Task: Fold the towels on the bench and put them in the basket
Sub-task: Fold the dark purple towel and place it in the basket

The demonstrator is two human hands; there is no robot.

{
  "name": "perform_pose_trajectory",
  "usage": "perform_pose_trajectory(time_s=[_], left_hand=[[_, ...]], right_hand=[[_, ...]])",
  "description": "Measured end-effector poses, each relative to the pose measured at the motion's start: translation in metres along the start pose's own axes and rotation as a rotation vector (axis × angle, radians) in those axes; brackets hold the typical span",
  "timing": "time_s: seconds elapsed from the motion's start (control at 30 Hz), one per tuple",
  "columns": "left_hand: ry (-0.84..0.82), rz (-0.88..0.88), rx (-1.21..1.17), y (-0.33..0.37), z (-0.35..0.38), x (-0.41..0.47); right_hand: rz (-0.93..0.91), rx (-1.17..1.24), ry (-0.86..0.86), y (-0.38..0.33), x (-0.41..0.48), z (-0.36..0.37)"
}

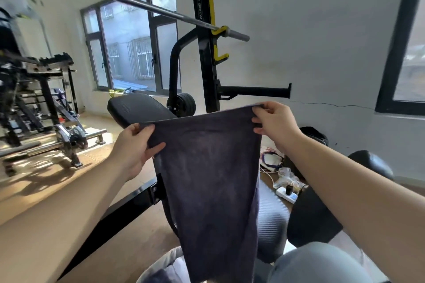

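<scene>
A dark grey-purple towel (211,181) hangs lengthwise in the air in front of me, above the black weight bench (135,110). My left hand (135,145) pinches its top left corner. My right hand (273,122) pinches its top right corner, a little higher. The towel's lower end reaches down to more grey cloth (161,269) lying at the bottom edge of the view. No basket is in sight.
A barbell (128,1) rests on the black and yellow rack (207,53) behind the bench. A dumbbell rack (39,89) and a loaded bar stand at the left. A power strip (287,193) and clutter lie on the floor at the right.
</scene>
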State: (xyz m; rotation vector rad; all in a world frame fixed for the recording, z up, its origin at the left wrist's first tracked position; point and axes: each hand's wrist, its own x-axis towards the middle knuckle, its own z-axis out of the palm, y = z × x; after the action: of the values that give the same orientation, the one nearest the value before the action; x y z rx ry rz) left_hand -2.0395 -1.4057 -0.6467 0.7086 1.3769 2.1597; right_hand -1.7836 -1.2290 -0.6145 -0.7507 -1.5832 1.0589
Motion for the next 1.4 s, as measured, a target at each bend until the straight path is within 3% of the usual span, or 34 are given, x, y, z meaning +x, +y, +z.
perform_pose_trajectory(time_s=[0.5,1.07,1.4], left_hand=[[-0.041,0.14,0.047,0.038,0.048,0.047],[0.156,0.096,0.225,-0.031,-0.012,0.165],[0.294,0.159,0.407,-0.052,-0.058,0.237]], right_hand=[[-0.192,-0.19,0.199,-0.056,0.094,0.008],[-0.122,-0.319,0.043,0.062,0.192,0.145],[-0.073,-0.288,-0.051,0.111,0.243,0.241]])
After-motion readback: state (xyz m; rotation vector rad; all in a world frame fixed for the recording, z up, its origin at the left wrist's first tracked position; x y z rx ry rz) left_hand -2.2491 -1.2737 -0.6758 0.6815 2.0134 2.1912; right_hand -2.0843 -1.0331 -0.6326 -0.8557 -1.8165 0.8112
